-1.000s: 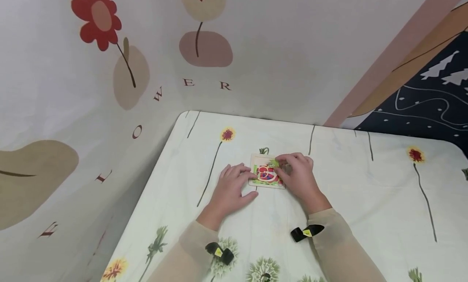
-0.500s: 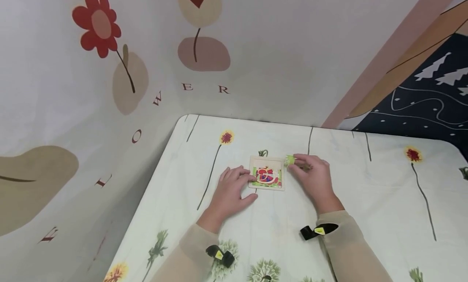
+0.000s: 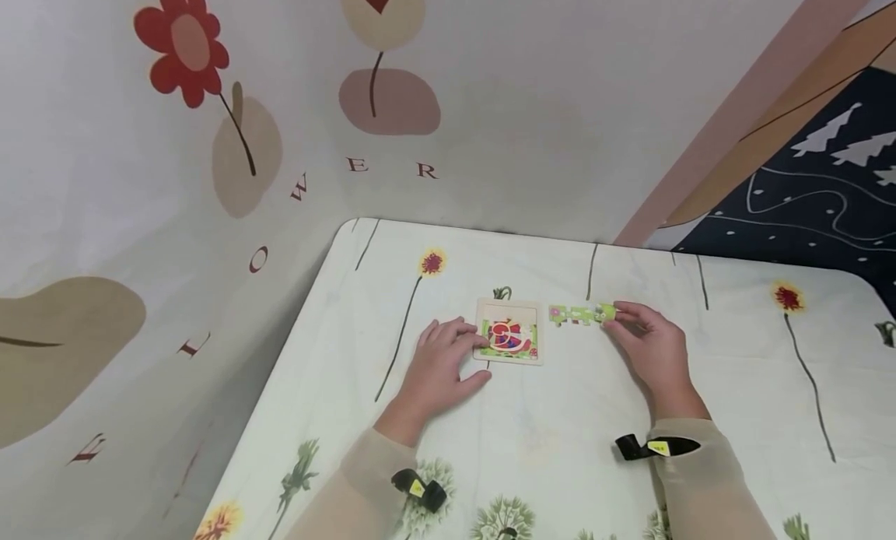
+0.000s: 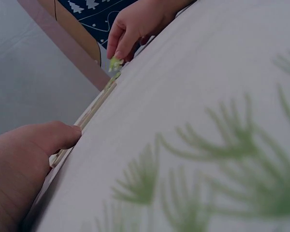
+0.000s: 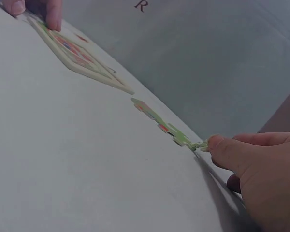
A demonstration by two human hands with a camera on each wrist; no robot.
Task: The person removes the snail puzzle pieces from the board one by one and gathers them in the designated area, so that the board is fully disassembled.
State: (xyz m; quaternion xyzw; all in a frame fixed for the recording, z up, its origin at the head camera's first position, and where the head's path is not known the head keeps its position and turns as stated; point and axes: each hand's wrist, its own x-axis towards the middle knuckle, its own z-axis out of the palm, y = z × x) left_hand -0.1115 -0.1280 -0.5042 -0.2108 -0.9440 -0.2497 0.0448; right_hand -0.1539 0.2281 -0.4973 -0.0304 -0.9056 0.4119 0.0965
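A small wooden jigsaw puzzle tray (image 3: 509, 361) lies on the table, its lower part filled with a red and green picture and its top strip bare wood. My left hand (image 3: 441, 361) rests at the tray's left edge, fingers fairly straight and touching it. Right of the tray my right hand (image 3: 651, 345) pinches a green puzzle piece (image 3: 606, 313) between thumb and fingertips. That piece is at the right end of a row of green puzzle pieces (image 3: 574, 314); in the right wrist view it is slightly tilted. Whether it touches its neighbour I cannot tell.
A white cloth with printed flowers covers the table (image 3: 546, 447). Behind it rises a pale wall hanging (image 3: 532, 135) with printed letters and flowers. Dark cloth with white trees (image 3: 805, 205) hangs at the back right.
My right hand has drawn away from the tray to the right, carrying a green piece out of the tray's top strip to the row beside it. My left hand has stayed put.
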